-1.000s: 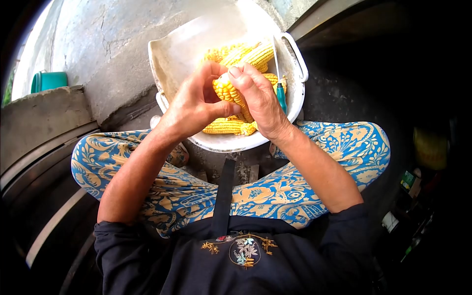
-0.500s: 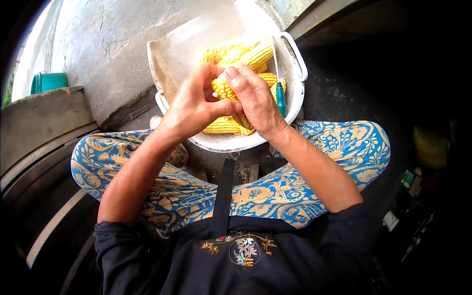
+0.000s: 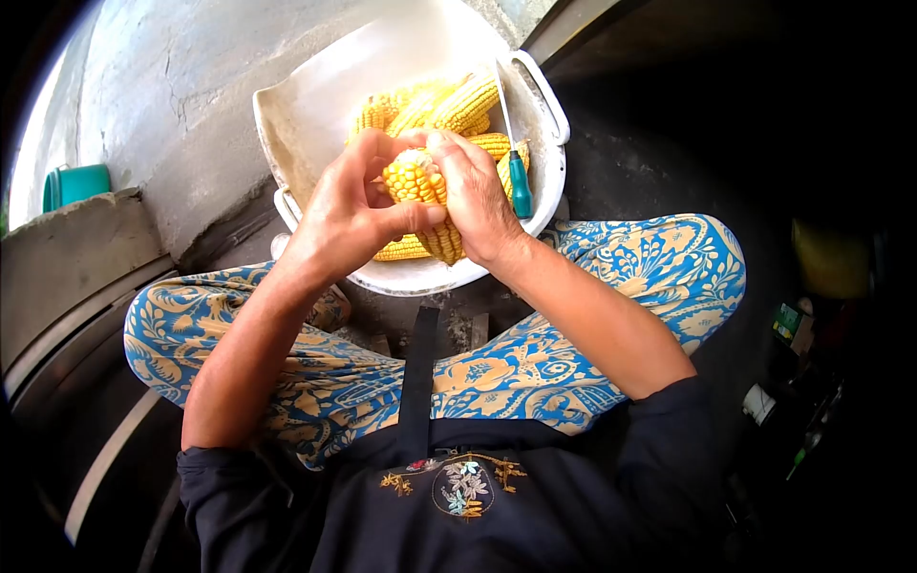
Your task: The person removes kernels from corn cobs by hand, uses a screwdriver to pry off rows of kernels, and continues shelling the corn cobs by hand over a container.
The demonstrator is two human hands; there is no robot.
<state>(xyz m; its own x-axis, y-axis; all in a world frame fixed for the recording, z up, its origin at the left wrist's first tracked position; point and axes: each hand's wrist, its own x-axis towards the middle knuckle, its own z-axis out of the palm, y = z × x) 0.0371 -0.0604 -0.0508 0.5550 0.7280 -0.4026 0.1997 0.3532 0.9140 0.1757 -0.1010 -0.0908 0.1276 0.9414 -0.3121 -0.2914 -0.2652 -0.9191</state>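
Both hands grip one yellow corn cob (image 3: 413, 179) over the white tub (image 3: 304, 124). My left hand (image 3: 346, 201) is closed round its left side, thumb across the kernels. From the right, my right hand (image 3: 478, 196) wraps the same cob, its thumb near the pale upper end. Below the hands the cob's lower part shows, tilted. Several more corn cobs (image 3: 466, 103) lie in the tub, partly hidden by my hands. A screwdriver (image 3: 519, 186) with a green handle and a long metal shaft leans inside the tub's right side.
The tub stands between my crossed legs in blue patterned trousers (image 3: 659, 277). A grey concrete wall (image 3: 210, 86) rises behind and to the left. A green container (image 3: 78, 186) sits on a ledge at far left. Small items (image 3: 788, 325) lie in shadow at right.
The view has shifted, so the tub and hands appear further left. My hands have turned the cob slightly, and more of its kernels and lower part show between them.
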